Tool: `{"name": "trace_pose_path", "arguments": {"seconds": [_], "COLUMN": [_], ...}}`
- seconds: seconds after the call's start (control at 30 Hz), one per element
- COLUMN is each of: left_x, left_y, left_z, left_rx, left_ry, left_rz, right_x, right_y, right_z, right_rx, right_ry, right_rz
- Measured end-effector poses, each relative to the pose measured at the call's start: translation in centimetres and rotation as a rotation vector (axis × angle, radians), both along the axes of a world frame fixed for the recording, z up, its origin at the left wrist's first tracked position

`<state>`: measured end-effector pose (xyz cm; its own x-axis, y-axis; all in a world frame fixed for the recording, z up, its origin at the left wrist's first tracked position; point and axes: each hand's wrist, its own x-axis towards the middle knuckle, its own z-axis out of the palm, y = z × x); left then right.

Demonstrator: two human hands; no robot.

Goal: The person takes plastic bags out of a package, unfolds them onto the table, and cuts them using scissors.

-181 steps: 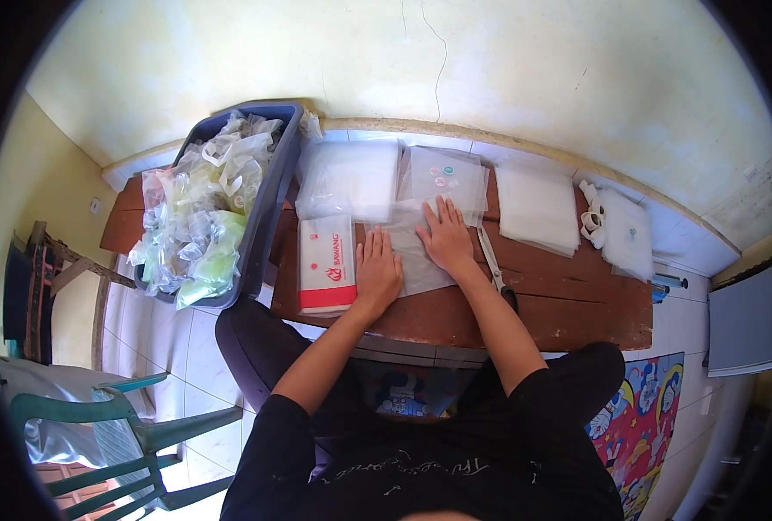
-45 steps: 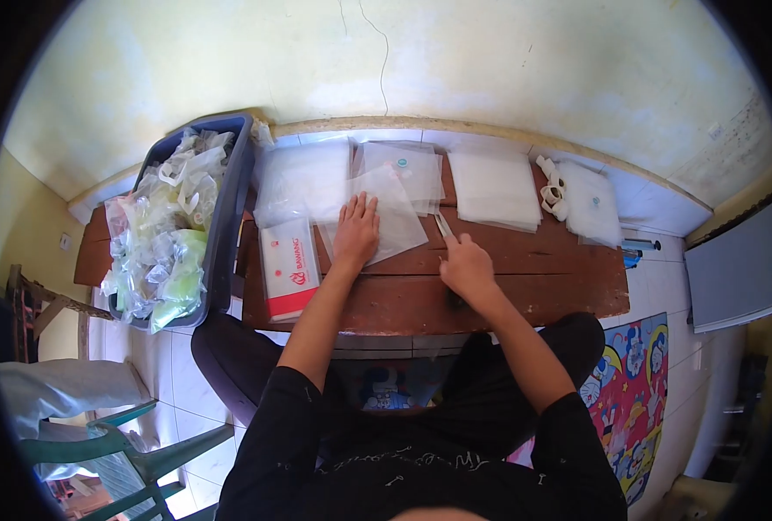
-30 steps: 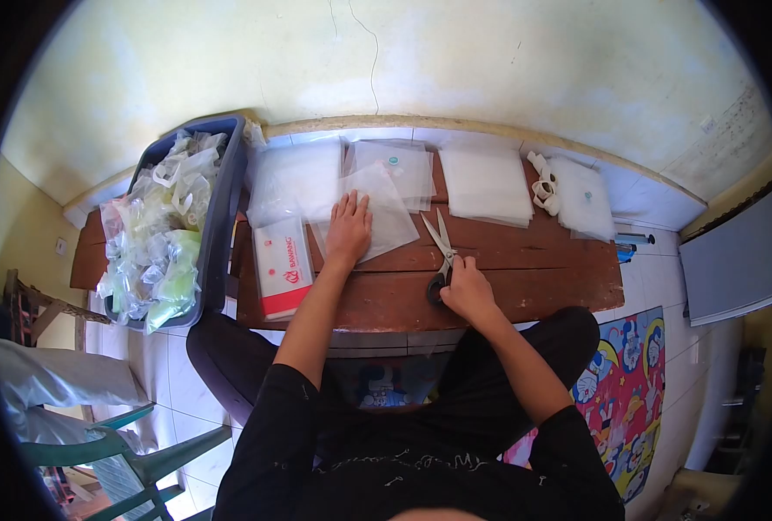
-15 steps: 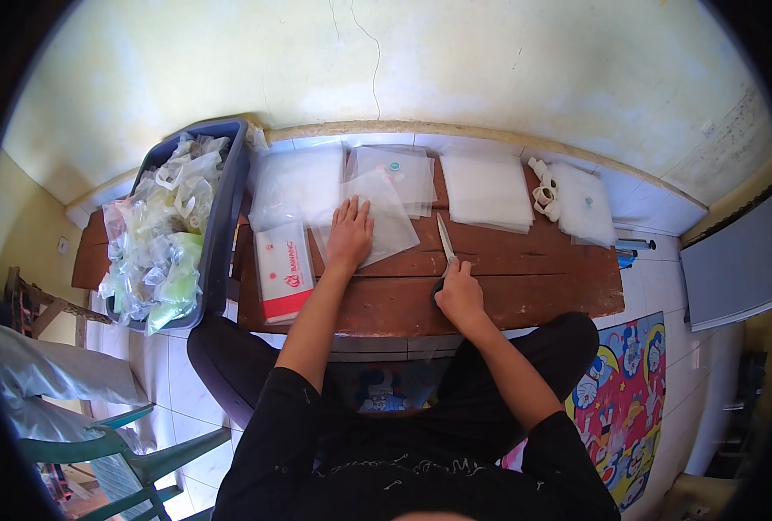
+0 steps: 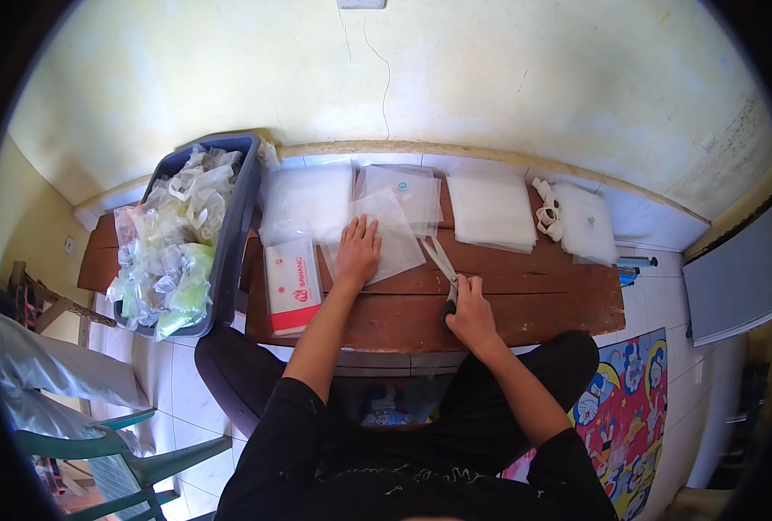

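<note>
My left hand [image 5: 358,252] lies flat, fingers stretched out, on a clear plastic bag [image 5: 395,238] set at a slant on the brown wooden table [image 5: 386,319]. In my right hand [image 5: 473,314] is a pair of scissors [image 5: 440,260], gripped by its dark handles. Its blades are a little apart and point away from me, their tips near the bag's right edge. Left of my left hand is a white and red pack [image 5: 293,276] printed "BAWANG". Behind the hands are a stack of clear bags [image 5: 303,204] and another bag pile [image 5: 421,204] with a small green print.
A dark plastic bin [image 5: 245,195] full of crumpled plastic bags stands at the left. Toward the right are a thick bag stack [image 5: 490,208], a coiled white strip [image 5: 547,211] and another bag pile [image 5: 584,224]. A green chair [image 5: 143,469] stands at lower left.
The scissor blades have parted from closed, and the scissors now lean further left toward the bag. My left hand stays on the bag. The whole view has shifted slightly.
</note>
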<state>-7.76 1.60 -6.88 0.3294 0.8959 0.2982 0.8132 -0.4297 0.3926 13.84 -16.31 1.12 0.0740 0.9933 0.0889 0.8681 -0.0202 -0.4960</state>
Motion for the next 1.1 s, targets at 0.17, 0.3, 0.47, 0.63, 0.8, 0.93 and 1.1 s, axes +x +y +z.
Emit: {"name": "trace_pose_path", "arguments": {"seconds": [0.17,0.3,0.47,0.63,0.8,0.93,1.1], "left_x": [0.0,0.1,0.1,0.1,0.1,0.1,0.1], "left_y": [-0.1,0.0,0.0,0.0,-0.1,-0.1,0.0], "left_z": [0.1,0.0,-0.1,0.0,0.2,0.4,0.4], "left_rx": [0.015,0.005,-0.001,0.000,-0.031,-0.052,-0.045], "left_ry": [-0.005,-0.001,0.001,-0.002,0.023,0.045,0.060], "left_rz": [0.000,0.009,0.012,0.010,0.017,0.019,0.018], "right_x": [0.8,1.7,1.9,1.8,1.7,1.9,1.8], "right_y": [-1.2,-2.3,-2.9,-2.7,-2.7,-2.8,-2.9], "right_z": [0.4,0.5,0.4,0.0,0.0,-0.2,0.2], "right_rx": [-0.052,-0.069,-0.077,-0.101,-0.111,-0.117,-0.144], "right_ry": [0.014,-0.045,-0.104,-0.067,-0.073,-0.089,-0.089], "right_rz": [0.003,0.029,0.059,0.034,0.038,0.041,0.023]}}
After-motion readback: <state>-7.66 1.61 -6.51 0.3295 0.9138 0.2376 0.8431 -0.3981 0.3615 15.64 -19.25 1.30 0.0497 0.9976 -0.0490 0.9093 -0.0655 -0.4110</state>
